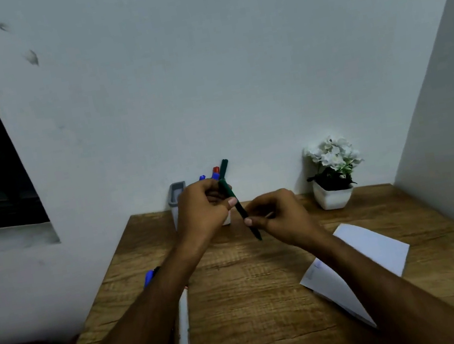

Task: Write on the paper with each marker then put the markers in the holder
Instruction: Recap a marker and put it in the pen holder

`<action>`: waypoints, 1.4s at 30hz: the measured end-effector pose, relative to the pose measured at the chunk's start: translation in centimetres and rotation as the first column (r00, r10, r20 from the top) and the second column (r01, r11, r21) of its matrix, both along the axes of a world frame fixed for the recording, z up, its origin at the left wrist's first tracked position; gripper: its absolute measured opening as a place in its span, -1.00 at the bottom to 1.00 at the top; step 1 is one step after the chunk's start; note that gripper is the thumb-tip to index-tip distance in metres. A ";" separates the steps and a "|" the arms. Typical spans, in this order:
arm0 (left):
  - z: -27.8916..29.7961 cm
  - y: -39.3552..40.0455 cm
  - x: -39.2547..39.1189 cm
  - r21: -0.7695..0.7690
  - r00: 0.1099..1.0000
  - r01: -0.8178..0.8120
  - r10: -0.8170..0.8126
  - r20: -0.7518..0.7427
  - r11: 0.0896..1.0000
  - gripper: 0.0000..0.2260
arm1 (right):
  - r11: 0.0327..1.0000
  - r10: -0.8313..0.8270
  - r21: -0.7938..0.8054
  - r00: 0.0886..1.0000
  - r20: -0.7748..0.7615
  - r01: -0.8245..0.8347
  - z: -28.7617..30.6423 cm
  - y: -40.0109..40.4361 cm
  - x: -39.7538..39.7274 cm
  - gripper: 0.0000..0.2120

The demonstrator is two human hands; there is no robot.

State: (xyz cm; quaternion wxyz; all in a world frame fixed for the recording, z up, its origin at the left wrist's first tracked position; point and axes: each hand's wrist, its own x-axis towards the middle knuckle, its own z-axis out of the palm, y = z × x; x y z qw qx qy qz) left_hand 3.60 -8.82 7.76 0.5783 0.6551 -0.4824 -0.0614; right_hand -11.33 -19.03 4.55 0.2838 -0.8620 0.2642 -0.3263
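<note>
Holder (176,194) – red (215,170), blue markers (215,176) inside.

Before you is a wooden table (240,290). On it rest a grey holder (177,198) and a potted white flower (332,174) by the wall, folded paper (378,248) at right, and a white marker (183,319) and blue marker (149,277) (partly hidden) at left.

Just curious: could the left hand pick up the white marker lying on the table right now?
Probably not at once. The left hand is raised and gripping the green marker with the right hand. The white marker lies uncovered beside the left forearm, so nothing else blocks it.
</note>
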 end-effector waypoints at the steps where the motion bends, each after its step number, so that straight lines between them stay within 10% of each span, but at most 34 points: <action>1: -0.1 0.1 0.4 -0.023 0.999 -0.030 0.030 -0.014 0.999 -0.81 | 1.000 -0.020 0.021 0.999 0.043 0.019 0.2 0.0 0.7 -0.85; 10: -2.4 0.1 3.2 -0.025 0.986 -0.125 0.127 0.112 0.992 -0.87 | 0.955 -0.274 0.223 0.874 0.401 0.197 2.6 -2.2 6.3 -0.80; 42: -7.0 4.5 4.3 0.199 0.932 -0.139 0.060 0.357 0.970 -0.73 | 0.960 -0.256 0.150 0.958 0.127 0.236 -1.9 3.1 6.1 -0.89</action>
